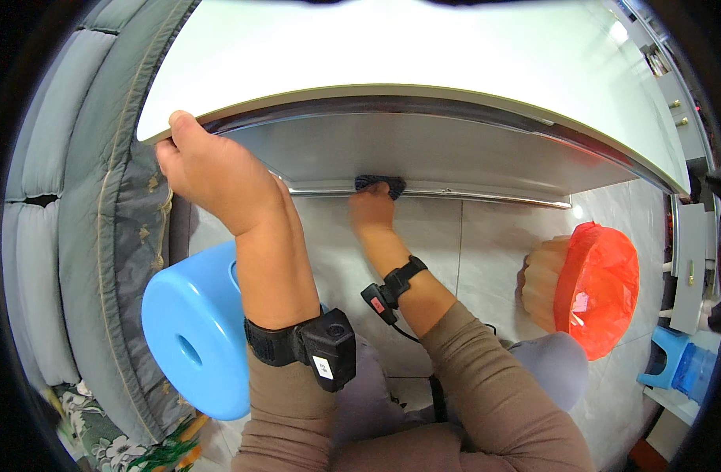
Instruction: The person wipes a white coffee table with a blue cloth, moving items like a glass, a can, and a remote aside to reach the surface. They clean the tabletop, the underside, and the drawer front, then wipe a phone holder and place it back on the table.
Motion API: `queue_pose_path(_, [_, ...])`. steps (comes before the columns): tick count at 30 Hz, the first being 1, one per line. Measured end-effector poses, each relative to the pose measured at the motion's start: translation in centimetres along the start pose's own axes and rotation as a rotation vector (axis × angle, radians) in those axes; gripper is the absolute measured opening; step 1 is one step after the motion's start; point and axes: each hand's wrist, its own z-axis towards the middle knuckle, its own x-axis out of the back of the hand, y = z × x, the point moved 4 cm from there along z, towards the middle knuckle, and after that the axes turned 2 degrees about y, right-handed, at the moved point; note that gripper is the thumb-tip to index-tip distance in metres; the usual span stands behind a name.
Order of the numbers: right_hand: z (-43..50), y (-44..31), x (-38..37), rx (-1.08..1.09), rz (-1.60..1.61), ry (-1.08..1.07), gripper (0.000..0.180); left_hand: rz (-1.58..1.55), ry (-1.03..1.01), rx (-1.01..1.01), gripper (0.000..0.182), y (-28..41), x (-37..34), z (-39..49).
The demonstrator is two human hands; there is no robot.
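Observation:
My left hand [210, 168] grips the near left corner of a white tabletop [396, 47], its thumb on top and its fingers under the edge. Lower down, my right hand [372, 206] holds a dark cloth [380, 182] against the bottom ledge of the table's grey side panel [419, 150], just above a shiny metal strip [502, 199] near the floor. The right hand is slightly blurred and its fingers are partly hidden. Both of my arms wear black straps with small devices.
A blue plastic stool [192, 336] lies tilted beside my left forearm. A grey padded sofa [89, 236] runs along the left. At the right, a waste bin with a red bag [602, 289] stands on the tiled floor [419, 236]. A blue water bottle [694, 369] is farther right.

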Motion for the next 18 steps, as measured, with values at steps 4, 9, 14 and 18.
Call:
queue_pose_path(4, [0.4, -3.4, 0.3, 0.032, 0.153, 0.005, 0.024, -0.021, 0.083, -0.068, 0.027, 0.4, 1.7, 1.7])
queue_pose_path(9, [1.3, -6.1, -0.1, 0.107, 0.232, -0.038, 0.027, -0.021, 0.167, -0.093, 0.028, -0.1, 2.5, 3.8])
queue_pose_path(14, [2.2, -9.6, -1.1, 0.161, 0.162, -0.044, 0.029, -0.012, 0.138, -0.104, 0.031, -0.2, 2.6, 3.8])
queue_pose_path(18, [2.5, -11.3, -1.8, 0.194, 0.175, -0.061, 0.029, -0.045, 0.119, -0.074, 0.031, -0.2, 2.5, 3.9])
